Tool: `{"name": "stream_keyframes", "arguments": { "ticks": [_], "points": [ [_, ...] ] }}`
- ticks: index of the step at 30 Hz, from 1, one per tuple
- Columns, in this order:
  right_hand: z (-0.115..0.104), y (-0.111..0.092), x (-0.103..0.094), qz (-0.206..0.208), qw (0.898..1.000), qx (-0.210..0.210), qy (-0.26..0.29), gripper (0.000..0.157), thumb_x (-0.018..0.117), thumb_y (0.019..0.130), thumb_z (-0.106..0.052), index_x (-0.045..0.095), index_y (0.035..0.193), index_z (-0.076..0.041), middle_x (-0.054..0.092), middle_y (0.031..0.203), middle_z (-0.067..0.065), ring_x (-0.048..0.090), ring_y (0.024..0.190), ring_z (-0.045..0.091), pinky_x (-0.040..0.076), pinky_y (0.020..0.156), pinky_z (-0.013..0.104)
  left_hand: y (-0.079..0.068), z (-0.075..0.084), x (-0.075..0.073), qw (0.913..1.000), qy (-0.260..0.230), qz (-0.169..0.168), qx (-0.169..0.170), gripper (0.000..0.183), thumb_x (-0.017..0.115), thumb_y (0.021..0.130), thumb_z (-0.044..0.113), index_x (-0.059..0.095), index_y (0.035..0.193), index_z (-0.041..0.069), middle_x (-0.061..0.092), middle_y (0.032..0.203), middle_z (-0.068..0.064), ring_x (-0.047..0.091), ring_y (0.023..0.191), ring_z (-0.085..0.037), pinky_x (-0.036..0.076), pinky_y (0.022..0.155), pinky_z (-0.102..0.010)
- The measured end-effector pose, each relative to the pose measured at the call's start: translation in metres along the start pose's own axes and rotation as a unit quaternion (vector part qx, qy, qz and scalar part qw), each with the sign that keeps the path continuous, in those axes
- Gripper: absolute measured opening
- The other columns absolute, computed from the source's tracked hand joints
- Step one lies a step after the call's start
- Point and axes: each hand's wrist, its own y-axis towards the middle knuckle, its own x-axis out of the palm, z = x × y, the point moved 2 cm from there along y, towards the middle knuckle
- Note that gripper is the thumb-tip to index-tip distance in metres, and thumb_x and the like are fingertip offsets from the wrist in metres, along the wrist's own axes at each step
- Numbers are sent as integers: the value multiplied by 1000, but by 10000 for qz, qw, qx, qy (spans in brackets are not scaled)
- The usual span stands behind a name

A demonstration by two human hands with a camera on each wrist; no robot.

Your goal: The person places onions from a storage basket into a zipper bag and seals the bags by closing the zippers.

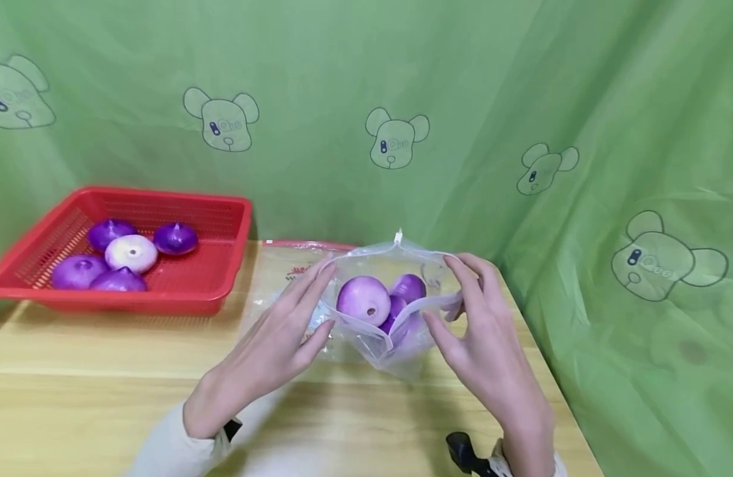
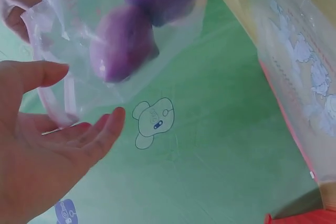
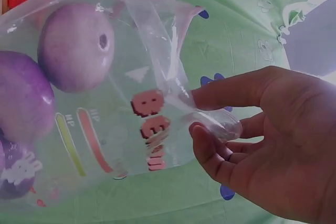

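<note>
A clear zip-top plastic bag [image 1: 414, 358] stands with its mouth spread wide above the table. Several purple onions lie inside, a paler one [image 1: 363, 299] at the left. My left hand [image 1: 285, 331] touches the left side of the mouth; its fingers are extended, and in the left wrist view the thumb stands apart from them. On the other side, my right hand [image 1: 482, 331] holds the bag's right edge. The right wrist view shows the edge of the plastic between the right thumb and curled fingers [image 3: 212, 153]. Printed letters and bars mark the bag's side there.
At the left is a red plastic basket [image 1: 226, 278] with several purple onions and a whiter one [image 1: 131, 254]. Another plastic bag with a red top strip [image 1: 309, 245] lies flat behind my left hand. A green curtain [image 1: 319, 165] hangs behind and along the right table edge.
</note>
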Motion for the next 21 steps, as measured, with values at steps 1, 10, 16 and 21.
{"name": "stream_keyframes", "arguments": {
  "ticks": [1,10,16,21],
  "points": [
    [1,0,0,1,10000,27,-5,80,81,74,7,44,145,2,43,142,18,55,78,11,44,68,14,0,-1,0,10000,35,-31,-36,73,67,92,10,30,155,4,27,161,-12,34,145,-27,42,108,-44],
    [10,-1,0,-221,9994,225,-158,86,82,74,3,39,149,-1,39,149,15,55,86,11,46,70,19,-2,-9,-3,9991,25,-241,-337,71,67,93,10,35,154,23,29,160,-4,44,136,-27,57,85,-36],
    [13,-2,3,-606,9976,301,-177,86,81,80,-3,34,152,-1,34,155,15,62,93,18,57,70,31,-2,-24,-15,9982,55,-270,-535,66,68,93,12,39,151,24,39,153,-5,45,136,-25,45,105,-48],
    [16,-1,6,-788,9962,325,-153,85,80,82,-5,33,153,-3,34,156,12,65,95,24,58,74,36,-5,-44,-30,9928,234,-468,-1077,57,65,96,20,44,149,15,41,152,-9,44,136,-30,42,107,-53]
  ]
}}
